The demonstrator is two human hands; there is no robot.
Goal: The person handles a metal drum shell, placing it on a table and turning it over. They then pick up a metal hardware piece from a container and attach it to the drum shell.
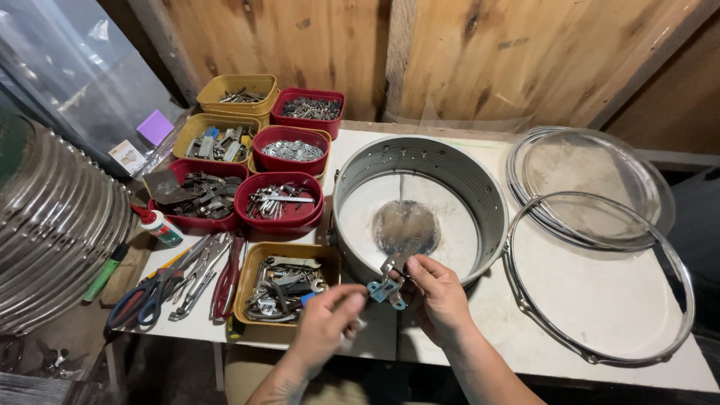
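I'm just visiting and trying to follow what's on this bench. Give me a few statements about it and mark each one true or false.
1. Both hands, the left hand and the right hand, meet at a small metal bracket by the near rim of the drum shell. True.
2. The drum shell lies on the floor. False: it sits on the white table.
3. The red and yellow trays of metal parts stand left of the shell. True.
4. The loose metal hoops lie left of the trays. False: they lie right of the shell.
5. The scissors are in the left hand. False: they lie on the table's left end.
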